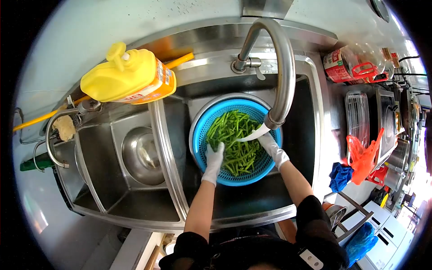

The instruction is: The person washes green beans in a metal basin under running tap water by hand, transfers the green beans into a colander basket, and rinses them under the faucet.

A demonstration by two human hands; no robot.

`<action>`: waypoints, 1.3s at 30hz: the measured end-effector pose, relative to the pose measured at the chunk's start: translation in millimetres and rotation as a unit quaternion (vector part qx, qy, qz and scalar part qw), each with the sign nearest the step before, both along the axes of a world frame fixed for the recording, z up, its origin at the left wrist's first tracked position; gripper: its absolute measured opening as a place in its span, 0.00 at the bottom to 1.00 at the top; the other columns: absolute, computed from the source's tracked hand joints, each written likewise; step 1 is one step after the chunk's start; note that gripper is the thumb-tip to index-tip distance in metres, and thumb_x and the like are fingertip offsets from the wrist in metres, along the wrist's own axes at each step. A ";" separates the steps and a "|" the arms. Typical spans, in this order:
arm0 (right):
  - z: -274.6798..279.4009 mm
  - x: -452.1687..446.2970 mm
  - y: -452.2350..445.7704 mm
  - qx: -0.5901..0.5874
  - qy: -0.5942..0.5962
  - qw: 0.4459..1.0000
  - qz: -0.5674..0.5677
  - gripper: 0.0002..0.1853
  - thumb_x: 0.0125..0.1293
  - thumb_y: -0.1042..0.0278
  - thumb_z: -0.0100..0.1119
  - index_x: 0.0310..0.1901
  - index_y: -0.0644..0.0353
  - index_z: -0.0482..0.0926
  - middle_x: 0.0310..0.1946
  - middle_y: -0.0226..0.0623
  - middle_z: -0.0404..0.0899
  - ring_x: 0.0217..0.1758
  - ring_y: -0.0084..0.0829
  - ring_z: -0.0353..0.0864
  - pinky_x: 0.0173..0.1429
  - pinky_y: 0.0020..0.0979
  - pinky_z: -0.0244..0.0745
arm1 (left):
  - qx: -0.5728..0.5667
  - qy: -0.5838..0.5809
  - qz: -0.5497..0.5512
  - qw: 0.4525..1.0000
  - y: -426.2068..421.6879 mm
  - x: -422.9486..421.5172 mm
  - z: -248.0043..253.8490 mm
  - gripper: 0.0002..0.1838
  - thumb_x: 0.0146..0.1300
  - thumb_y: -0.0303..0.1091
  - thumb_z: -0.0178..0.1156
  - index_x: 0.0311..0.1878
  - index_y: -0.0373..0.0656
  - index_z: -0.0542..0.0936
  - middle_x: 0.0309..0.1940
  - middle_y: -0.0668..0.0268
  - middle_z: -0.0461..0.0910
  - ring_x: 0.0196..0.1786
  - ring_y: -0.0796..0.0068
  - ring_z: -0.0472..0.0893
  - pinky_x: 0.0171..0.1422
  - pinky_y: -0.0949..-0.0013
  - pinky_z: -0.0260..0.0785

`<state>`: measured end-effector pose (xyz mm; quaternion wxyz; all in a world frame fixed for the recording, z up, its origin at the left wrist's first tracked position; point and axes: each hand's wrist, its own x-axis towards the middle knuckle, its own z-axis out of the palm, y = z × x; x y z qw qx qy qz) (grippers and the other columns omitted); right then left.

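Cut green beans [238, 155] fill a blue perforated basket [240, 181], which sits inside a metal bowl [194, 135] in the right-hand sink basin. Water runs from the curved faucet [284, 85] onto the beans. My left hand [214, 158], in a white glove, lies at the basket's left side against the beans, its fingers apart. My right hand [271, 146], also gloved in white, is at the basket's right side beside the water stream. Its fingertips are partly hidden behind the water and among the beans.
A yellow jug [128, 76] stands on the sink's back edge at the left. The left basin holds a metal bowl [143, 155]. A second faucet [56, 130] and a sponge [64, 128] are at far left. Right of the sink are a blue cloth [340, 177] and a red bag [362, 157].
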<state>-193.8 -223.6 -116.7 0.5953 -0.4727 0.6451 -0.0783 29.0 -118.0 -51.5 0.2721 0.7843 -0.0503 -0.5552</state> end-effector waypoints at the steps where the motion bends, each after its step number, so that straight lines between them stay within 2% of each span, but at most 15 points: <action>1: -2.4 11.6 1.9 0.025 -0.021 0.999 -0.029 0.48 0.55 0.44 0.67 0.66 0.74 0.57 0.60 0.54 0.71 0.64 0.42 0.70 0.67 0.32 0.63 | 0.029 0.018 0.004 0.999 -0.5 0.6 -22.1 0.50 0.57 0.54 0.65 0.73 0.36 0.51 0.71 0.48 0.51 0.68 0.53 0.62 0.68 0.60 0.60; 5: -23.3 45.4 11.4 0.024 -0.043 0.998 0.049 0.47 0.57 0.44 0.66 0.67 0.70 0.58 0.62 0.49 0.67 0.66 0.39 0.66 0.67 0.34 0.62 | -0.059 0.126 0.033 0.990 -18.5 -5.5 -18.8 0.44 0.55 0.41 0.70 0.70 0.37 0.58 0.58 0.56 0.72 0.58 0.64 0.73 0.59 0.65 0.68; 8: 24.9 57.0 3.9 0.097 -0.144 0.984 -0.028 0.46 0.60 0.44 0.64 0.68 0.69 0.57 0.65 0.44 0.63 0.65 0.33 0.63 0.67 0.34 0.61 | -0.122 0.205 0.041 0.970 -19.1 0.0 2.1 0.34 0.58 0.34 0.68 0.66 0.38 0.65 0.57 0.61 0.74 0.57 0.70 0.74 0.61 0.67 0.66; 12: 59.7 41.5 -5.0 0.108 -0.212 0.971 -0.013 0.45 0.61 0.36 0.57 0.67 0.70 0.61 0.64 0.46 0.67 0.66 0.34 0.65 0.70 0.30 0.56 | -0.260 0.104 0.012 0.960 -9.5 -1.2 12.2 0.29 0.53 0.23 0.67 0.60 0.37 0.69 0.53 0.62 0.77 0.51 0.71 0.78 0.57 0.69 0.70; 14: 59.8 22.3 -10.1 0.078 -0.198 0.976 0.040 0.47 0.61 0.35 0.56 0.66 0.72 0.61 0.64 0.49 0.67 0.66 0.36 0.65 0.71 0.31 0.55 | -0.223 0.038 -0.149 0.963 -9.5 3.1 24.1 0.34 0.51 0.28 0.70 0.62 0.36 0.67 0.53 0.59 0.76 0.54 0.67 0.77 0.61 0.68 0.68; 16: 69.1 18.8 -26.0 0.003 -0.019 0.987 0.161 0.40 0.61 0.42 0.60 0.61 0.71 0.68 0.61 0.56 0.69 0.64 0.44 0.69 0.68 0.34 0.61 | -0.027 -0.133 -0.451 0.882 -20.5 15.5 29.2 0.44 0.46 0.42 0.72 0.66 0.40 0.63 0.61 0.48 0.68 0.62 0.51 0.70 0.65 0.59 0.64; 18: 42.9 17.6 -26.5 -0.043 0.049 0.997 0.041 0.33 0.62 0.48 0.60 0.58 0.69 0.71 0.56 0.55 0.74 0.61 0.44 0.72 0.65 0.34 0.64 | -0.062 -0.305 -0.345 0.885 -18.9 14.6 -6.3 0.42 0.50 0.42 0.69 0.68 0.41 0.62 0.62 0.48 0.67 0.64 0.50 0.68 0.65 0.57 0.64; 21: -54.7 16.9 -26.2 -0.046 -0.144 0.976 -0.160 0.27 0.65 0.53 0.58 0.55 0.69 0.74 0.52 0.51 0.78 0.56 0.41 0.76 0.62 0.32 0.66 | -0.200 -0.305 -0.273 0.890 -39.9 23.5 -37.3 0.39 0.58 0.40 0.63 0.71 0.46 0.58 0.65 0.47 0.63 0.65 0.47 0.65 0.66 0.56 0.62; 26: -7.0 70.5 -43.4 -0.006 0.009 0.992 0.123 0.35 0.66 0.48 0.57 0.69 0.55 0.59 0.68 0.45 0.59 0.69 0.42 0.62 0.65 0.36 0.67 | -0.185 -0.103 -0.188 0.959 -72.0 9.5 -108.2 0.41 0.62 0.50 0.61 0.72 0.43 0.56 0.67 0.51 0.62 0.69 0.54 0.62 0.73 0.61 0.52; 27: -1.2 80.5 -38.3 0.027 -0.091 0.995 0.039 0.35 0.66 0.48 0.56 0.70 0.54 0.59 0.69 0.45 0.60 0.69 0.41 0.62 0.64 0.35 0.68 | -0.256 0.023 -0.104 0.961 -77.2 14.6 -116.4 0.43 0.61 0.53 0.61 0.72 0.39 0.56 0.66 0.50 0.64 0.69 0.55 0.63 0.73 0.62 0.52; 32: 44.9 93.2 -10.5 -0.193 -0.155 0.960 0.128 0.25 0.66 0.57 0.60 0.59 0.60 0.67 0.50 0.45 0.75 0.53 0.35 0.74 0.48 0.33 0.74 | -0.260 0.198 0.086 0.941 -69.3 15.1 -13.5 0.19 0.62 0.34 0.60 0.55 0.39 0.73 0.46 0.66 0.77 0.45 0.75 0.77 0.51 0.71 0.70; 34: 83.8 98.4 11.3 -0.126 -0.151 0.979 0.056 0.19 0.64 0.60 0.60 0.48 0.65 0.68 0.41 0.46 0.76 0.46 0.37 0.76 0.48 0.36 0.71 | -0.296 0.200 0.091 0.930 -58.1 9.8 -2.6 0.16 0.61 0.29 0.58 0.53 0.39 0.74 0.45 0.65 0.78 0.44 0.75 0.77 0.49 0.72 0.70; 36: 97.7 96.4 32.3 -0.289 -0.073 0.950 0.095 0.21 0.61 0.61 0.62 0.50 0.66 0.68 0.40 0.49 0.75 0.45 0.44 0.76 0.50 0.38 0.71 | -0.325 0.095 0.044 0.940 -47.2 3.6 31.6 0.12 0.58 0.25 0.58 0.47 0.40 0.75 0.42 0.64 0.78 0.45 0.73 0.77 0.49 0.71 0.70; 38: 108.6 76.6 32.8 -0.217 0.013 0.939 0.265 0.25 0.56 0.61 0.63 0.54 0.65 0.72 0.49 0.56 0.74 0.53 0.53 0.74 0.59 0.42 0.69 | -0.303 -0.081 -0.089 0.945 -18.7 -4.2 21.0 0.14 0.56 0.26 0.60 0.47 0.44 0.76 0.44 0.61 0.78 0.46 0.67 0.78 0.51 0.67 0.70; 39: 98.9 60.6 35.7 -0.285 0.033 0.917 0.275 0.27 0.56 0.59 0.64 0.54 0.66 0.72 0.49 0.57 0.74 0.53 0.54 0.73 0.59 0.42 0.69 | -0.323 -0.236 -0.216 0.891 1.9 -3.7 -5.9 0.17 0.53 0.34 0.65 0.47 0.46 0.77 0.53 0.58 0.75 0.55 0.57 0.75 0.57 0.59 0.68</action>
